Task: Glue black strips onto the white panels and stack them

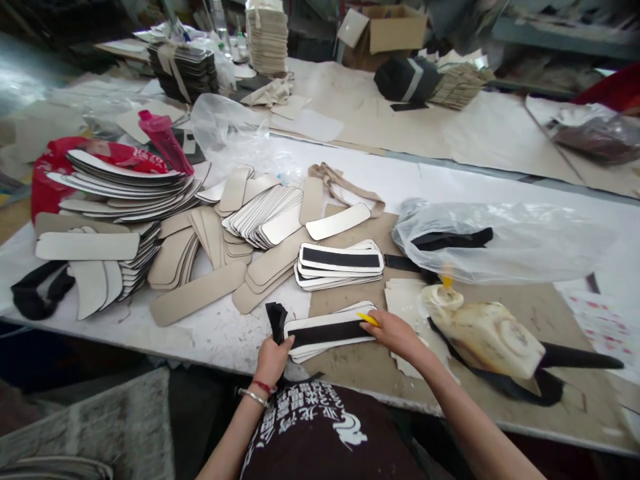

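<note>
My left hand (273, 359) is closed around a bunch of black fabric strips (277, 321), with its thumb at the left end of a stack of white curved pieces (320, 355). A black strip (327, 335) lies lengthwise on the top piece. In my right hand (397, 333) is a small yellow tool (369, 319), pointing left over the strip's right end; its exact kind is unclear. Just behind sits another stack of white pieces (341, 267), each visible top bearing a black strip. A stained whitish plastic container (493, 333) with a yellow stick in its opening lies to the right.
Piles of beige pieces (197, 293) and white pieces (270, 217) spread across the left and middle of the table. A clear plastic bag (530, 240) holds black material at right. A pink bottle (167, 141) leans at far left. An open cardboard box (397, 30) stands behind.
</note>
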{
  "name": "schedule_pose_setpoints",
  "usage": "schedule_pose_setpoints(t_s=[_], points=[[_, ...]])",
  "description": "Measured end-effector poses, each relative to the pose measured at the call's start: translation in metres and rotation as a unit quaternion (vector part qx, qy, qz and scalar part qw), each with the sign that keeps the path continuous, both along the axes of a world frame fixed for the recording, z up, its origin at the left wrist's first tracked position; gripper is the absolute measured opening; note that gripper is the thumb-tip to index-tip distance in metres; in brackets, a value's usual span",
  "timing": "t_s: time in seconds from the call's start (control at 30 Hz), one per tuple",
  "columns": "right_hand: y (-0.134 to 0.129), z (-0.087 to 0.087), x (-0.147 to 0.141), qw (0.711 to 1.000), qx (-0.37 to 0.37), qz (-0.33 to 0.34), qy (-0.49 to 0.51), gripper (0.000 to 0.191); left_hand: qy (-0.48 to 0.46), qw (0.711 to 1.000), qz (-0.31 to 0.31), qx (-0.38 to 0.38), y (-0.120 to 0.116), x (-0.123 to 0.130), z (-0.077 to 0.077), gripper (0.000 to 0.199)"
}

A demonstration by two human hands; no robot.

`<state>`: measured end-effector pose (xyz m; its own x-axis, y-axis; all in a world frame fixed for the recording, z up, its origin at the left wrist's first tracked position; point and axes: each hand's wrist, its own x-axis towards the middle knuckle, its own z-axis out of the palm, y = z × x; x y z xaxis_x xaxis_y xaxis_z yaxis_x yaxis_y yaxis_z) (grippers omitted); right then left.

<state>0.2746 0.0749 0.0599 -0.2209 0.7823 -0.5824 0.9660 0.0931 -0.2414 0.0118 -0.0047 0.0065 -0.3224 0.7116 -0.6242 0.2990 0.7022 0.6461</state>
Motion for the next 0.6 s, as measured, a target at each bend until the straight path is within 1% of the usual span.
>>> schedule_pose_setpoints(t_s=[0.1, 0.23, 0.33, 0.6], points=[[0.000, -0.006, 0.003, 0.998, 0.025, -0.058, -0.027, 0.026, -0.002, 1.000, 0.005, -0.016, 0.001, 0.001, -0.001, 0.026], [-0.002, -0.016, -0.003, 0.992, 0.034, -0.104, -0.055, 0.028, 0.001, 1.000, 0.007, -0.028, 0.001, 0.002, 0.001, 0.030], [-0.002, -0.022, -0.003, 0.991, 0.031, -0.115, -0.056, 0.029, 0.004, 1.000, 0.004, -0.030, 0.001, 0.004, 0.003, 0.033], [-0.001, -0.029, 0.001, 0.992, 0.037, -0.111, -0.045, 0.029, 0.011, 0.999, -0.002, -0.050, 0.004, 0.006, 0.006, 0.034]])
